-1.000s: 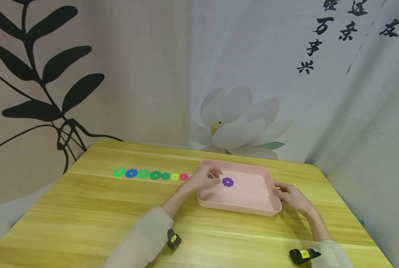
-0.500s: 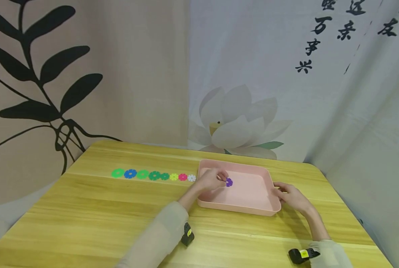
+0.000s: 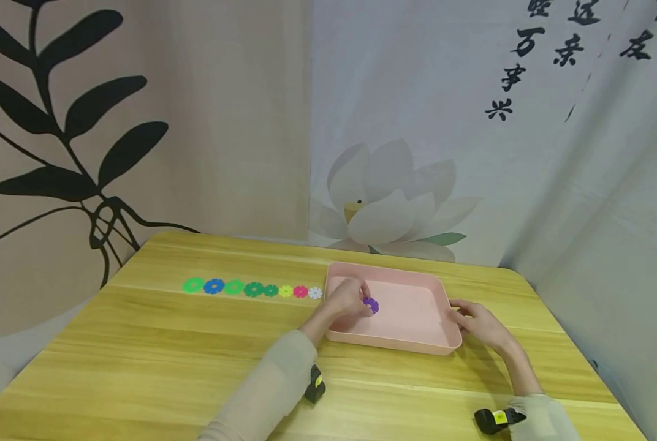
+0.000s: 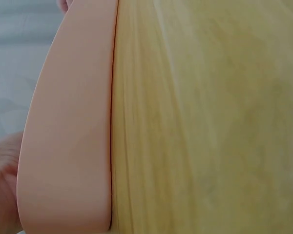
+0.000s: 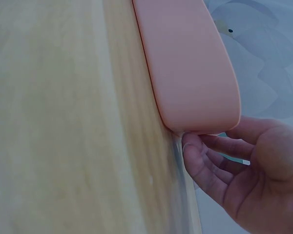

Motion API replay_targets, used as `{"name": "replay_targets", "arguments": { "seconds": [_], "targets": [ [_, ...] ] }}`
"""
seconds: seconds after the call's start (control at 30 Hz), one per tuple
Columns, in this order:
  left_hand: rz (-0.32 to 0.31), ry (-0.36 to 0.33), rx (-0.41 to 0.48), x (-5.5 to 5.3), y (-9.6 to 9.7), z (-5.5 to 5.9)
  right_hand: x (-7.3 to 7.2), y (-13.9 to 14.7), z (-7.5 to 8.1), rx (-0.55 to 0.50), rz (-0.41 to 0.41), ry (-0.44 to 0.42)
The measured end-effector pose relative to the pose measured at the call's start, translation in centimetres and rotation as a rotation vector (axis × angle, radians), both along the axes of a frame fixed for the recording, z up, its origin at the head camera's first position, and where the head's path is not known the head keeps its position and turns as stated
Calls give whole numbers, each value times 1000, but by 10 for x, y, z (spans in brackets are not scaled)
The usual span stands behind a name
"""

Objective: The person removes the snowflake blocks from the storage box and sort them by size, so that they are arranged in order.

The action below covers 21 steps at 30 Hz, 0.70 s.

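Observation:
A purple flower-shaped disc (image 3: 372, 305) is at the fingertips of my left hand (image 3: 347, 299), which reaches over the left side of the pink tray (image 3: 417, 312). Thumb and fingers pinch the disc's near edge, and part of it is hidden behind them. My right hand (image 3: 482, 323) grips the tray's right wall. In the right wrist view, fingers of the right hand (image 5: 263, 170) curl at the tray's end, one of them over the rim. The left wrist view shows the tray's outer side (image 4: 68, 122) and part of the left hand (image 4: 4, 185) behind it.
Left of the tray, several flower discs lie in a row on the wooden table (image 3: 141, 343): among them a blue one (image 3: 214, 286), a yellow one (image 3: 286, 291), a pink one (image 3: 300, 291) and a white one (image 3: 315, 293). A printed curtain (image 3: 240, 122) hangs behind the table.
My left hand has moved right and down to the purple disc, which has shifted slightly toward me with the fingers. The white disc has come into view. The right hand stays on the tray.

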<state>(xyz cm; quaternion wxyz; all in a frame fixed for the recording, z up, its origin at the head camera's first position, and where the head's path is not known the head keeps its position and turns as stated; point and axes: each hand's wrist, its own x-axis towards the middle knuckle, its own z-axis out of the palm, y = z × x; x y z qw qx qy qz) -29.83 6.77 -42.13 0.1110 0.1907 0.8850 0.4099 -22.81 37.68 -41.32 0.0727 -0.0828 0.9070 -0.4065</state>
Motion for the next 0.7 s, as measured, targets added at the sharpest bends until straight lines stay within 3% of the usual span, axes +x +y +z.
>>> {"name": "replay_targets", "arguments": {
  "seconds": [0.1, 0.43, 0.7],
  "targets": [
    [3, 7, 4, -1, 0, -1, 0, 0, 0, 10, -1, 7],
    [-14, 18, 145, 3, -10, 1, 0, -2, -1, 39, -20, 12],
    [-29, 0, 313, 5, -31, 13, 0, -2, -2, 24, -23, -2]
  ]
}}
